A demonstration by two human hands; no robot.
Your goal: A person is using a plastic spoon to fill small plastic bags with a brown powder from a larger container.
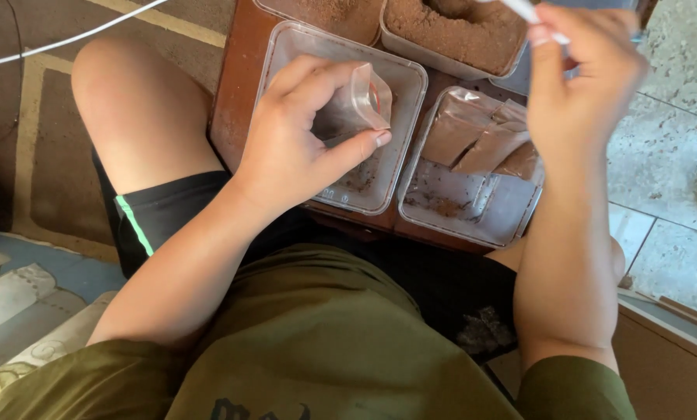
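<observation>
My left hand holds a small clear plastic zip bag open at its mouth, over a clear plastic tray. My right hand is raised at the upper right, pinching a thin white utensil handle; its tip is out of view. Just below the utensil stands a container of brown powder. Between my hands, a second clear tray holds several small filled bags of brown powder.
The trays rest on a low brown wooden board in front of my lap. Another powder container is at the top edge. A patterned carpet lies left, tiled floor right. A white cable crosses the upper left.
</observation>
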